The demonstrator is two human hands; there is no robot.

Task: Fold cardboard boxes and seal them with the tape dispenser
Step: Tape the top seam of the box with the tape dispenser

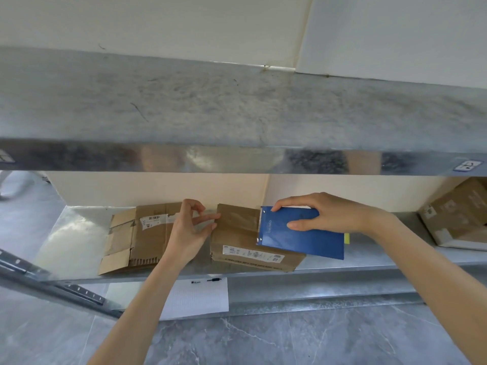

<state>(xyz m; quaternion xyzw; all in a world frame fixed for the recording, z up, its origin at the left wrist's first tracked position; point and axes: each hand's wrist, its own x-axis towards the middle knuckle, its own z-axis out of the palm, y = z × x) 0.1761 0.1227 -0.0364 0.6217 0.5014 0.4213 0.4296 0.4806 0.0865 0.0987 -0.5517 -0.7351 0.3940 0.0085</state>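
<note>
While the right hand (324,213) grips the blue tape dispenser (300,234) over the cardboard box (237,233), long axis 9-to-3, teeth pointing to 9 o'clock, the left hand (188,230) touches the box's 9 o'clock edge with loose fingertips.

Head-worn camera looks forward and down, close upon the shelf (73,233)

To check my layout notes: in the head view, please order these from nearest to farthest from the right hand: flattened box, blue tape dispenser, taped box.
1. Blue tape dispenser: gripped by the right hand.
2. Taped box: just under the dispenser, mid-shelf.
3. Flattened box: far left of the shelf, beyond the left hand.
</note>
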